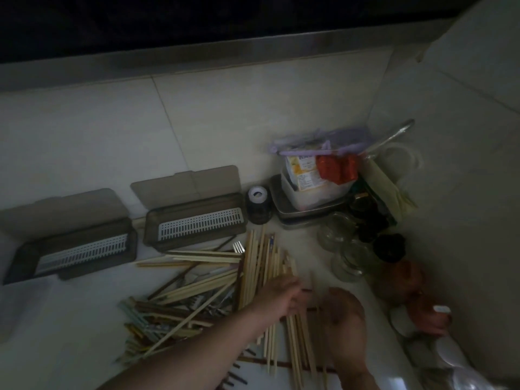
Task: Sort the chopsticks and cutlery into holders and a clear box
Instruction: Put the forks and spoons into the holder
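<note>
A loose pile of bamboo chopsticks [202,288] mixed with darker chopsticks and a fork [238,247] lies on the white counter. My left hand [281,294] reaches in from the lower left and grips a bundle of pale chopsticks [261,263] that runs from near the holders down to the front edge. My right hand [343,313] lies over the right side of that bundle, back up, fingers hidden. Two brown holders stand with lids open and white slotted racks inside: one at the left [76,251], one in the middle [197,223]. A faint clear box [25,311] sits front left.
A dark bottle with a white cap [259,206] stands right of the middle holder. Beyond it, a metal tray [284,212] carries a plastic tub of packets. Glass jars [343,249] and dark pots crowd the right wall, and white lids [450,358] lie front right.
</note>
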Demonstrator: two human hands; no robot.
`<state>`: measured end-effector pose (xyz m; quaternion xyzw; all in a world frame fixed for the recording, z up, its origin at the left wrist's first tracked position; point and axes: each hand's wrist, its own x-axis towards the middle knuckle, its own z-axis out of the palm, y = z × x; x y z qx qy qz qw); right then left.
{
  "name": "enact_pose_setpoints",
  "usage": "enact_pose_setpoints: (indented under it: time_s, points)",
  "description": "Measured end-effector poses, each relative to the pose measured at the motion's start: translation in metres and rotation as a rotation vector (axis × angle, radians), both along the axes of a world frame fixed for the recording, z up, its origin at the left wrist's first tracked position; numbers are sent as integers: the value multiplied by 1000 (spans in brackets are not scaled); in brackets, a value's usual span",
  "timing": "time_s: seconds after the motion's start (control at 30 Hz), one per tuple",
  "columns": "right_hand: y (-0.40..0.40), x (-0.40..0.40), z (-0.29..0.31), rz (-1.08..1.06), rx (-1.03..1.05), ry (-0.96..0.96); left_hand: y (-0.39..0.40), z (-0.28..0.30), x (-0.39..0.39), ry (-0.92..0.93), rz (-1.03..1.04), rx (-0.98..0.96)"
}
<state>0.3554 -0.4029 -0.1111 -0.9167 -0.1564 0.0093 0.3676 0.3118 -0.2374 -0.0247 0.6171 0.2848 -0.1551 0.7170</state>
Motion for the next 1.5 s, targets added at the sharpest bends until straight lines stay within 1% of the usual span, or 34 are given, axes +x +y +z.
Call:
enact_pose_setpoints:
  time_s: [0.07, 0.1, 0.2, 0.3, 0.33, 0.37, 0.4, 0.47, 0.57, 0.63, 0.73, 0.83, 0.93, 1.0, 1.1, 1.17, 1.27, 1.33, 1.4, 1.5]
  points:
    - [6, -11, 1, 70, 2, -135, 11, -5, -29, -36, -111, 112]
    - [13, -17, 1, 116, 18, -213, 19, -9, -45, -59, -170, 200]
    - [39, -37, 6, 304, 66, -366, 51, -15, -96, -128, -271, 552]
    - [65, -56, 16, 458, 66, -412, 93, -23, -149, -248, -356, 1026]
    - [76, -62, 20, 507, 75, -415, 106, -30, -167, -290, -353, 1173]
    - [88, -69, 21, 563, 74, -419, 118, -35, -184, -321, -338, 1274]
    - [100, -76, 22, 626, 57, -424, 127, -39, -198, -328, -338, 1328]
    - [124, -93, 21, 730, -10, -434, 139, -44, -218, -327, -389, 1358]
    - [150, -115, 20, 779, -122, -452, 147, -48, -234, -336, -409, 1422]
    - [159, -122, 23, 762, -186, -443, 151, -48, -239, -279, -391, 1455]
    - [164, -124, 23, 720, -271, -403, 162, -51, -247, -197, -374, 1454]
    - [167, -124, 22, 653, -351, -371, 169, -58, -250, -223, -332, 1429]
    - [171, -128, 27, 538, -339, -344, 173, -54, -242, -250, -226, 1336]
    - [169, -131, 26, 451, -347, -326, 176, -49, -231, -233, -161, 1284]
    - [165, -133, 22, 385, -413, -290, 179, -48, -214, -247, -138, 1235]
    - [165, -129, 20, 346, -410, -278, 180, -56, -206, -261, -146, 1204]
    - [165, -119, 23, 280, -434, -209, 181, -70, -203, -279, -103, 1228]
    - [162, -110, 21, 281, -495, -173, 180, -72, -205, -269, -119, 1244]
    - [158, -101, 18, 316, -495, -167, 177, -68, -206, -251, -155, 1248]
    - [158, -97, 20, 383, -432, -254, 173, -57, -200, -103, -227, 1210]
